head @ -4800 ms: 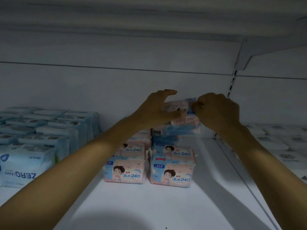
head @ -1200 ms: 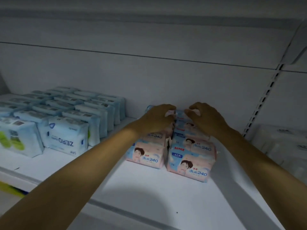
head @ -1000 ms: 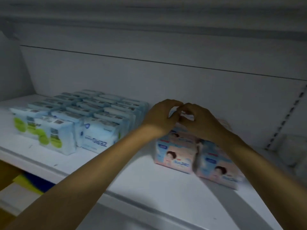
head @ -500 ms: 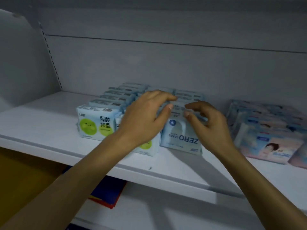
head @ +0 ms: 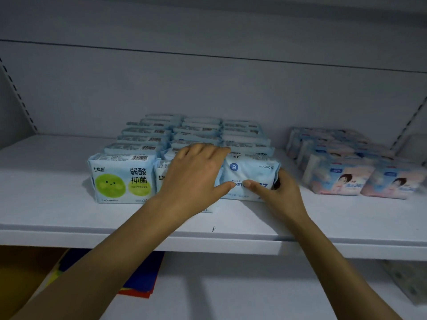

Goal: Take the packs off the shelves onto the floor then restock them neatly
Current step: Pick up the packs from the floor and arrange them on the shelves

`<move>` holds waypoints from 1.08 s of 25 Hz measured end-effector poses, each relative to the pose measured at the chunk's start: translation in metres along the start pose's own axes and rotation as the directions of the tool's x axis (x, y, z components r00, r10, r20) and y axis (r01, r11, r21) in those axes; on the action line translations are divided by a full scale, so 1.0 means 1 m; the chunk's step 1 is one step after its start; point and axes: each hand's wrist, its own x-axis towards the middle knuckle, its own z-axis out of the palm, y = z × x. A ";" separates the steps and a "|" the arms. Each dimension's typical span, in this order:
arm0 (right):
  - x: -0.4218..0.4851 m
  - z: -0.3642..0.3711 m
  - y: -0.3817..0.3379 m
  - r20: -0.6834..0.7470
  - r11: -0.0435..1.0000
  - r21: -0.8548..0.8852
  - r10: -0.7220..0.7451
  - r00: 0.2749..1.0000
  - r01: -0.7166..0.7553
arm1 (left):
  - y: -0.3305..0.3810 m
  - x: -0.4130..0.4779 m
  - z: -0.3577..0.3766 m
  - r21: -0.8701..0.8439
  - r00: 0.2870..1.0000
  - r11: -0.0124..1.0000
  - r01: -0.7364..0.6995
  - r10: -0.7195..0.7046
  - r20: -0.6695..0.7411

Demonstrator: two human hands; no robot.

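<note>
Reaching onto the shelf [head: 69,218], your left grip [head: 194,179] lies open over the middle front pack [head: 161,172]. Your right grip [head: 284,195] clasps the right end of the blue pack [head: 249,172], thumb on its front. Green-dot pack [head: 120,179] reads "弱酸抑菌", "240mm/5".

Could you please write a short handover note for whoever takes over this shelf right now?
Left hand: laid over the middle front pack, holding nothing.
Right hand: grips the ZERO pack, front of the right row.
Done: blue packs stand in three rows on the shelf; pink packs are lined up to their right.
Left: square up the front packs; the ZERO pack's print is upside down.
</note>
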 end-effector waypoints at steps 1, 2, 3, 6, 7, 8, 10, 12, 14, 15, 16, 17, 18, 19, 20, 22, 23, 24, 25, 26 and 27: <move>-0.004 -0.002 -0.006 -0.015 0.998 0.038 -0.047 0.999 0.047 | 0.004 0.001 -0.002 -0.060 0.997 0.996 -0.066 0.064 -0.035; -0.010 -0.006 -0.010 -0.072 0.985 0.004 -0.171 0.983 0.171 | 0.009 0.002 -0.004 -0.082 0.987 0.985 -0.154 0.151 -0.050; -0.015 -0.011 -0.016 -0.142 0.925 -0.127 -0.375 0.916 0.359 | 0.013 0.005 -0.005 -0.067 0.969 0.968 -0.243 0.239 -0.060; -0.026 -0.029 -0.040 -0.074 0.407 -0.574 -0.890 0.450 0.710 | 0.025 0.015 -0.008 -0.093 0.937 0.937 -0.336 0.323 -0.131; -0.028 -0.033 -0.045 -0.064 0.349 -0.607 -0.917 0.394 0.714 | 0.028 0.018 -0.007 -0.127 0.920 0.925 -0.359 0.328 -0.214; -0.031 -0.036 -0.048 -0.107 0.397 -0.575 -0.904 0.415 0.715 | 0.031 0.019 -0.007 -0.127 0.882 0.906 -0.405 0.350 -0.317; -0.036 -0.040 -0.046 -0.246 0.628 -0.341 -0.777 0.579 0.699 | 0.033 0.018 -0.002 -0.048 0.775 0.868 -0.493 0.414 -0.478; -0.044 -0.041 -0.044 -0.260 0.818 -0.018 -0.559 0.788 0.574 | 0.036 0.021 0.005 0.045 0.696 0.844 -0.535 0.470 -0.542; -0.047 -0.040 -0.042 -0.187 0.900 0.230 -0.331 0.925 0.369 | 0.039 0.023 0.009 0.090 0.685 0.839 -0.537 0.495 -0.534; -0.048 -0.040 -0.041 -0.141 0.912 0.296 -0.251 0.958 0.283 | 0.040 0.024 0.010 0.104 0.693 0.843 -0.528 0.498 -0.522; -0.048 -0.042 -0.040 -0.102 0.914 0.337 -0.204 0.974 0.227 | 0.040 0.024 0.011 0.109 0.697 0.847 -0.520 0.494 -0.520; -0.048 -0.045 -0.039 -0.071 0.914 0.347 -0.196 0.978 0.209 | 0.039 0.025 0.012 0.087 0.703 0.852 -0.517 0.480 -0.525; -0.049 -0.050 -0.041 -0.050 0.919 0.340 -0.192 0.980 0.198 | 0.038 0.024 0.013 0.017 0.720 0.854 -0.520 0.448 -0.530; -0.048 -0.055 -0.041 -0.050 0.924 0.337 -0.175 0.983 0.182 | 0.036 0.024 0.013 -0.115 0.756 0.844 -0.523 0.398 -0.520; -0.047 -0.059 -0.042 -0.057 0.914 0.379 -0.132 0.990 0.144 | 0.036 0.024 0.012 -0.288 0.810 0.812 -0.508 0.337 -0.479; -0.040 -0.068 -0.046 0.064 0.812 0.578 0.061 0.996 -0.087 | 0.040 0.022 0.007 -0.589 0.908 0.696 -0.411 0.257 -0.331; -0.035 -0.072 -0.047 0.210 0.743 0.627 0.129 0.969 -0.235 | 0.043 0.022 0.005 -0.673 0.935 0.649 -0.354 0.256 -0.244; -0.034 -0.075 -0.051 0.336 0.724 0.610 0.131 0.933 -0.322 | 0.047 0.022 0.003 -0.718 0.947 0.624 -0.308 0.276 -0.167; -0.033 -0.076 -0.052 0.421 0.721 0.601 0.080 0.904 -0.344 | 0.048 0.023 0.002 -0.729 0.948 0.624 -0.282 0.297 -0.113; -0.030 -0.074 -0.052 0.421 0.730 0.611 0.027 0.907 -0.306 | 0.046 0.025 0.001 -0.721 0.953 0.643 -0.258 0.291 -0.082; -0.027 -0.071 -0.052 0.376 0.727 0.632 0.014 0.926 -0.267 | 0.041 0.027 0.000 -0.714 0.967 0.666 -0.215 0.249 -0.058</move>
